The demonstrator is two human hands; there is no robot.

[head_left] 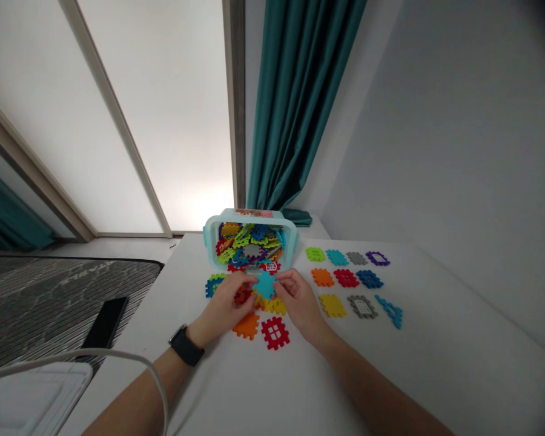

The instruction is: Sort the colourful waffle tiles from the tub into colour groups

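Between my two hands is a light blue interlocking tile (265,284) with notched edges. My left hand (234,297) pinches its left side, and my right hand (295,295) pinches its right side. Beneath them lie yellow tiles (272,305) and a red tile (242,295), partly covered by my fingers. Closer to me are an orange tile (247,326) and a red window tile (275,333). A blue and green tile pair (214,285) rests left of my left hand. Just beyond my hands, a red window tile (271,266) lies at the bin's opening.
A pale turquoise bin (292,239), tipped toward me, holds many mixed tiles. Rows of tiles, among them a yellow one (332,306) and a blue triangular piece (390,312), lie on the white table (327,387) at right. A white cable (149,363) crosses the lower left.
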